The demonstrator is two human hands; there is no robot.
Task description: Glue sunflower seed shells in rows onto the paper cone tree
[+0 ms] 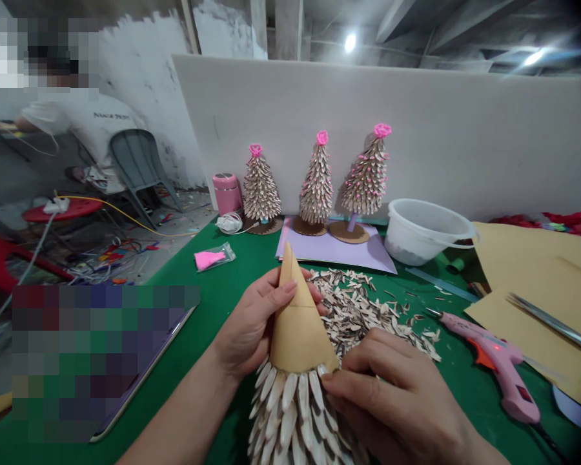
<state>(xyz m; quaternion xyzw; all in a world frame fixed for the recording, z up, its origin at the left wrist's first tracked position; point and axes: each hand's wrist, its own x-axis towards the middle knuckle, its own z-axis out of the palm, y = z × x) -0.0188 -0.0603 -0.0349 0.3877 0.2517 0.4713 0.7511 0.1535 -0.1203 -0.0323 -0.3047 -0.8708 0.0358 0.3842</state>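
My left hand (259, 316) is wrapped round the upper part of a tan paper cone (297, 336), its tip pointing away from me. Overlapping rows of pale sunflower seed shells (290, 413) cover the lower part of the cone. At the right end of the top row, my right hand (392, 387) is closed, with thumb and forefinger pinching a seed shell (323, 371) against the cone. Behind the hands spreads a pile of loose seed shells (363, 310). A pink hot glue gun (496, 361) lies to the right, a red light glowing on it.
Three shell-covered trees (316, 187) with pink tops stand at the back, near a pink flask (226, 194). A white bucket (426, 229), tan paper (537, 271) and metal tweezers (556, 323) are on the right. A pink packet (214, 257) lies left. A person (91, 123) sits far left.
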